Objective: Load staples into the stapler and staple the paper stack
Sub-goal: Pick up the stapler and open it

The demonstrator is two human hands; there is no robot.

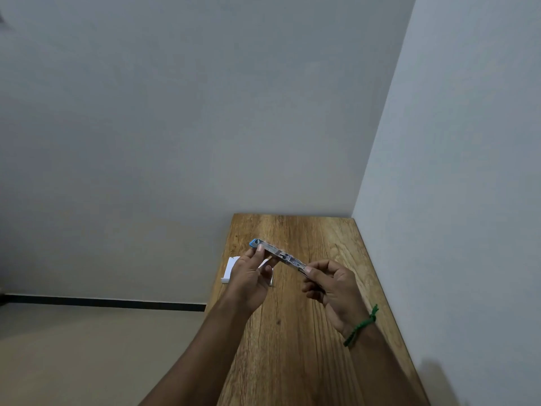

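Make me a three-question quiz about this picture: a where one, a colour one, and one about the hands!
1. Where is the paper stack? A at the left edge of the table; B on the floor; C on the wall.
2. What colour is the wristband? A red; B green; C yellow.
3. How is the stapler held? A lying down; B by one hand; C by both hands.
Answers: 1A, it lies behind the left hand; 2B, green on the right wrist; 3C, the left hand and right hand pinch its ends.
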